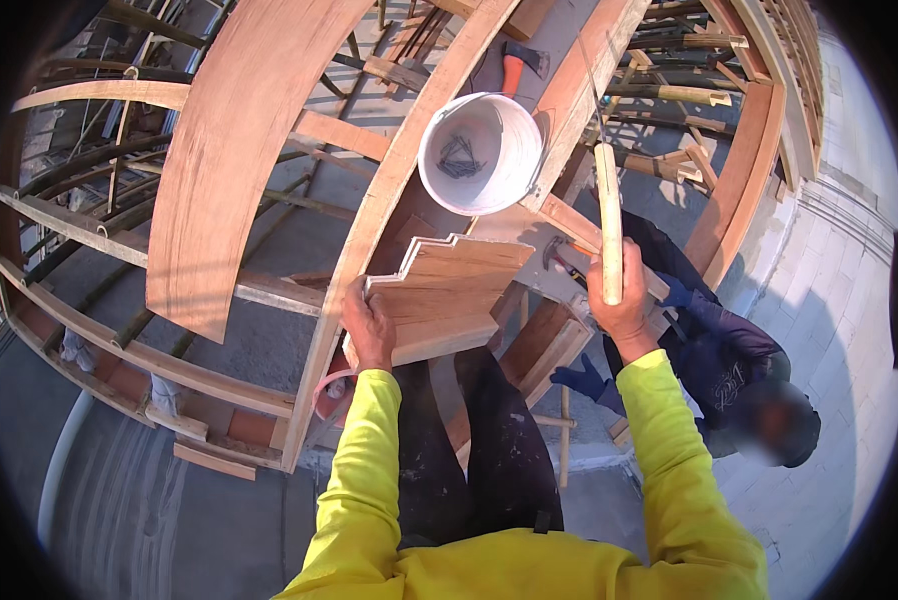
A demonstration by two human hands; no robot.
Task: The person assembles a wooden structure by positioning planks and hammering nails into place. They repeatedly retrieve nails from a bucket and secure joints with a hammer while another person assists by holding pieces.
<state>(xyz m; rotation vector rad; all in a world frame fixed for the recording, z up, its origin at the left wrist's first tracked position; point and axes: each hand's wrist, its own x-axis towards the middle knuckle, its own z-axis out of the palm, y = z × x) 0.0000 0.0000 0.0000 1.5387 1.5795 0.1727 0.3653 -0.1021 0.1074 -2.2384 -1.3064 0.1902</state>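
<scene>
Reddish-brown at the left, in a long curved plywood panel [239,150] laid over a grey timber crosspiece [287,294]. Next rightward, a pale curved beam [367,238], just beside the left hand [371,325]. Grips the left edge of the stepped plywood board [459,275] with that hand, fingers curled in and partly hidden; cannot tell how hard. Look for the board directly in front of the body, beyond the dark trousers [504,430], with its zigzag edge facing away.

For a good result, probably best to hold the board firmly against its support, keep fingertips back from the zigzag edge and check for rocking.

Further right, beyond the board, a white bucket [511,165] with loose nails [459,157] inside, then an orange-handled hatchet [519,65] and, nearer, a claw hammer [567,265]. Better to leave all three clear of the elbow's path.

Wraps the right hand [626,315] closed around a pale wooden-handled tool [607,220], pointing away and apart from the board; perhaps a saw seen edge-on, but too thin to tell. Hold the wrist straight and work slowly, minding the crouching co-worker [739,365] at far right and especially the blue-gloved hand [587,382] nearby.
</scene>
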